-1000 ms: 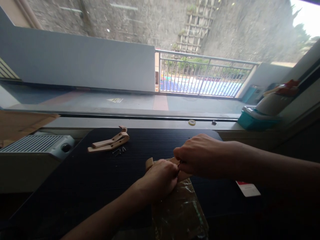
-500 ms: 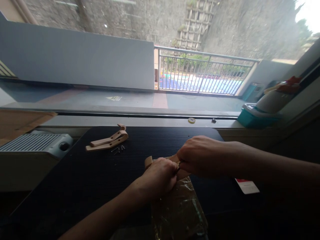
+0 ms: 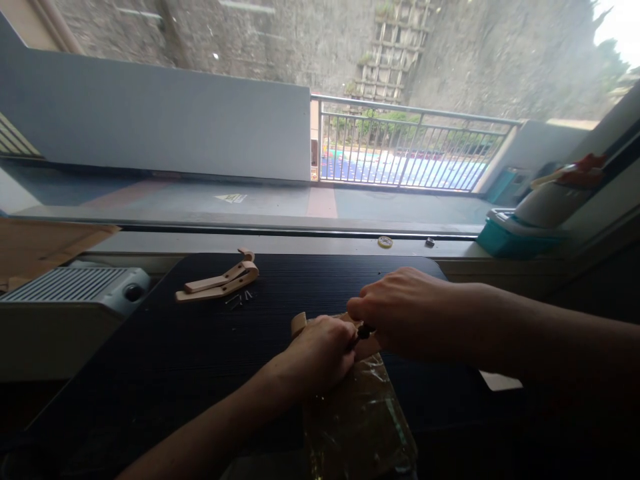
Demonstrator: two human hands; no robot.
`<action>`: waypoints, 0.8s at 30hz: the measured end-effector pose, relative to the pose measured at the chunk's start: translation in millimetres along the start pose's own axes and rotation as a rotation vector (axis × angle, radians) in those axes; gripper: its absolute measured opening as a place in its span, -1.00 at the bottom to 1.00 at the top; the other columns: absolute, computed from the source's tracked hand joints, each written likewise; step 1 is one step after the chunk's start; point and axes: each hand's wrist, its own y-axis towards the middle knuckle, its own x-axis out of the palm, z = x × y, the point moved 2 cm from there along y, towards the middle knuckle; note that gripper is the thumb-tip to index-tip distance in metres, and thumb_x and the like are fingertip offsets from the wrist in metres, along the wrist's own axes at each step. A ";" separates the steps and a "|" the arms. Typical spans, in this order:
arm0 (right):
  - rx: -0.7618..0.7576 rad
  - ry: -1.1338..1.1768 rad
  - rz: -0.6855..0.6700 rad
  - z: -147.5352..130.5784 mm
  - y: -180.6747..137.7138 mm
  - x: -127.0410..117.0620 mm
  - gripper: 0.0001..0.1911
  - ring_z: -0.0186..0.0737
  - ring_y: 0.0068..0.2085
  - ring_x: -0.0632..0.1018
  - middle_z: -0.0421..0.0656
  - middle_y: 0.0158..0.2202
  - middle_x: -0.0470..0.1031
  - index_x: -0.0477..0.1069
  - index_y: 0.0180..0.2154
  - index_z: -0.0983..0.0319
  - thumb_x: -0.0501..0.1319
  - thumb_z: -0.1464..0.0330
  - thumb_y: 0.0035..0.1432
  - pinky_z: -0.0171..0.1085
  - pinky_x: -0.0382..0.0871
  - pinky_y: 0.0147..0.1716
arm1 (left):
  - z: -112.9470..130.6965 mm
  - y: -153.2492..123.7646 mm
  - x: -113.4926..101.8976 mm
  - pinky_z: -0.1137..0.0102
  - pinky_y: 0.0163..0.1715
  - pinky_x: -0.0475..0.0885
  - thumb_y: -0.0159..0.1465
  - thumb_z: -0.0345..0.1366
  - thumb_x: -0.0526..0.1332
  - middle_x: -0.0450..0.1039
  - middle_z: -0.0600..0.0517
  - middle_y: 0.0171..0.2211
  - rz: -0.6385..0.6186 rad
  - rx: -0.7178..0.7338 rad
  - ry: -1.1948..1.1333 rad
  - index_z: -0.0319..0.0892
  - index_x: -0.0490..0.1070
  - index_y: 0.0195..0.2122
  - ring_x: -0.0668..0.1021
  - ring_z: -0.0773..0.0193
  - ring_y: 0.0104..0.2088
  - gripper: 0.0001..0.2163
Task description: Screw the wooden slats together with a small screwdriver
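My left hand (image 3: 327, 347) is closed on a curved light-wood hook (image 3: 299, 325), pressing it down on a tape-wrapped box (image 3: 357, 413). The hook's rounded end sticks out to the left of the knuckles. My right hand (image 3: 405, 307) is closed around a small dark tool (image 3: 365, 331), which looks like a screwdriver; most of it is hidden in the palm. Its thin end points at the left fingertips, where the contact is covered. Farther back on the black table (image 3: 200, 360) lie two more wooden hooks (image 3: 220, 285) with dark holes, and several small screws (image 3: 240, 299) beside them.
A white-and-red card (image 3: 500, 381) lies partly behind my right forearm. On the windowsill are a yellow tape roll (image 3: 385, 242), a small metal object (image 3: 429, 243) and a teal box (image 3: 517, 233). Cardboard (image 3: 50, 247) rests above a white radiator (image 3: 80, 287) on the left.
My right hand has shifted and rolled slightly, so the dark tool shows more between the hands. My left hand stays on the wooden hook. The view has moved a little.
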 end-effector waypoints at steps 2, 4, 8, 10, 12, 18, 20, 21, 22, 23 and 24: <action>-0.024 -0.004 -0.014 -2.2 -0.9 -4.5 -0.84 -0.32 -0.44 0.42 -0.14 -0.42 0.49 0.49 -0.28 0.30 0.18 0.54 0.08 -0.32 0.11 -0.49 | -0.1 0.0 0.6 0.41 -0.33 0.33 0.20 -0.34 0.11 0.53 -0.02 -0.37 0.000 0.008 0.001 -0.17 0.44 -0.43 0.53 0.22 -0.35 -0.86; -0.050 0.020 -0.015 -3.7 -0.5 -5.9 -0.83 -0.32 -0.41 0.42 -0.14 -0.41 0.49 0.49 -0.28 0.31 0.17 0.56 0.09 -0.32 0.14 -0.43 | -1.0 0.2 1.9 0.39 -0.28 0.34 0.18 -0.37 0.13 0.54 -0.04 -0.32 -0.001 0.003 0.000 -0.17 0.46 -0.37 0.54 0.20 -0.29 -0.88; -0.041 0.041 0.008 -1.8 4.3 -0.6 -0.86 -0.36 -0.45 0.38 -0.14 -0.44 0.48 0.50 -0.35 0.33 0.17 0.55 0.11 -0.33 0.14 -0.44 | -3.7 1.1 4.9 0.39 -0.27 0.34 0.18 -0.38 0.13 0.53 -0.04 -0.30 0.008 -0.004 0.000 -0.17 0.46 -0.34 0.53 0.19 -0.27 -0.88; -0.030 0.041 -0.006 0.2 6.4 2.0 -0.84 -0.39 -0.53 0.33 -0.17 -0.52 0.45 0.49 -0.43 0.33 0.15 0.52 0.13 -0.32 0.10 -0.50 | -4.2 1.3 5.8 0.40 -0.30 0.34 0.19 -0.36 0.12 0.53 -0.03 -0.35 0.000 0.005 0.002 -0.17 0.46 -0.39 0.53 0.22 -0.32 -0.88; 0.001 0.039 -0.020 1.8 6.3 1.3 -0.80 -0.41 -0.58 0.29 -0.20 -0.57 0.41 0.47 -0.47 0.32 0.13 0.46 0.15 -0.32 0.05 -0.55 | -4.0 1.0 5.6 0.42 -0.34 0.33 0.19 -0.36 0.12 0.52 0.00 -0.42 -0.012 0.010 0.004 -0.17 0.44 -0.45 0.52 0.25 -0.38 -0.86; 0.046 0.045 -0.022 0.1 -2.3 -9.8 -0.87 -0.39 -0.52 0.34 -0.19 -0.48 0.43 0.49 -0.32 0.29 0.19 0.40 0.13 -0.32 0.06 -0.54 | 0.6 -0.5 1.6 0.45 -0.45 0.28 0.20 -0.29 0.11 0.48 0.03 -0.51 0.039 0.009 0.004 -0.19 0.39 -0.55 0.48 0.30 -0.47 -0.79; -0.011 0.062 -0.013 -0.4 -2.6 -8.7 -0.89 -0.38 -0.49 0.37 -0.18 -0.47 0.45 0.49 -0.33 0.30 0.18 0.45 0.12 -0.34 0.11 -0.51 | 1.2 -0.4 1.8 0.46 -0.45 0.27 0.20 -0.30 0.11 0.48 0.02 -0.51 0.031 -0.004 0.005 -0.19 0.39 -0.55 0.48 0.30 -0.47 -0.79; -0.047 0.077 0.001 -0.3 -1.9 -7.1 -0.89 -0.37 -0.47 0.38 -0.17 -0.47 0.46 0.49 -0.33 0.31 0.18 0.47 0.12 -0.34 0.13 -0.48 | 1.3 -0.2 2.1 0.46 -0.44 0.28 0.19 -0.31 0.11 0.49 0.01 -0.50 0.025 -0.006 0.002 -0.19 0.40 -0.54 0.48 0.30 -0.46 -0.81; -0.075 0.092 0.019 0.0 -0.9 -5.0 -0.89 -0.37 -0.45 0.40 -0.17 -0.46 0.47 0.49 -0.34 0.32 0.17 0.50 0.11 -0.35 0.16 -0.45 | 1.2 0.1 2.3 0.45 -0.43 0.28 0.18 -0.33 0.12 0.50 0.01 -0.48 0.021 -0.006 -0.002 -0.19 0.42 -0.52 0.49 0.29 -0.44 -0.83; -0.098 0.107 0.039 0.4 0.2 -2.9 -0.88 -0.36 -0.44 0.41 -0.16 -0.44 0.48 0.49 -0.34 0.32 0.17 0.51 0.11 -0.35 0.18 -0.42 | 0.9 0.3 2.2 0.45 -0.42 0.29 0.17 -0.34 0.12 0.51 0.00 -0.46 0.019 -0.007 -0.005 -0.19 0.43 -0.50 0.49 0.29 -0.44 -0.84; -0.108 0.121 0.050 0.7 1.2 -0.9 -0.88 -0.35 -0.43 0.41 -0.16 -0.44 0.48 0.49 -0.34 0.32 0.16 0.52 0.12 -0.35 0.19 -0.40 | 0.6 0.4 2.0 0.44 -0.42 0.29 0.17 -0.34 0.12 0.52 0.00 -0.45 0.017 -0.006 -0.006 -0.19 0.44 -0.49 0.49 0.28 -0.43 -0.85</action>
